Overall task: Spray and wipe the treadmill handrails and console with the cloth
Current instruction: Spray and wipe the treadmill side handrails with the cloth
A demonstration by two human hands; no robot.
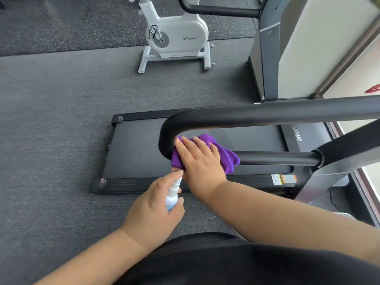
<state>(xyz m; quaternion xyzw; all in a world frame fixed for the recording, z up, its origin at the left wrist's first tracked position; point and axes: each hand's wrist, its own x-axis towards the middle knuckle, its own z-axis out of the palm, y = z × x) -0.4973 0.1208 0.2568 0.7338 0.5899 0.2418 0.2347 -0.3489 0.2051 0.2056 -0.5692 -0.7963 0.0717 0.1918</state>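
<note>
A black U-shaped treadmill handrail [257, 115] loops across the middle of the view above the black running belt [133, 149]. My right hand [200, 161] presses a purple cloth [228, 158] around the near side of the rail's bend, fingers wrapped over it. Just below, my left hand [152, 210] grips a small white and blue spray bottle [172, 197], its nozzle pointing up toward the cloth, one finger resting on top of the nozzle. The console is out of view.
A white exercise bike [176, 36] stands on the grey floor beyond the treadmill. Another machine's dark upright [269, 58] and a black bar [218, 11] rise at the upper right. A window frame runs along the right edge.
</note>
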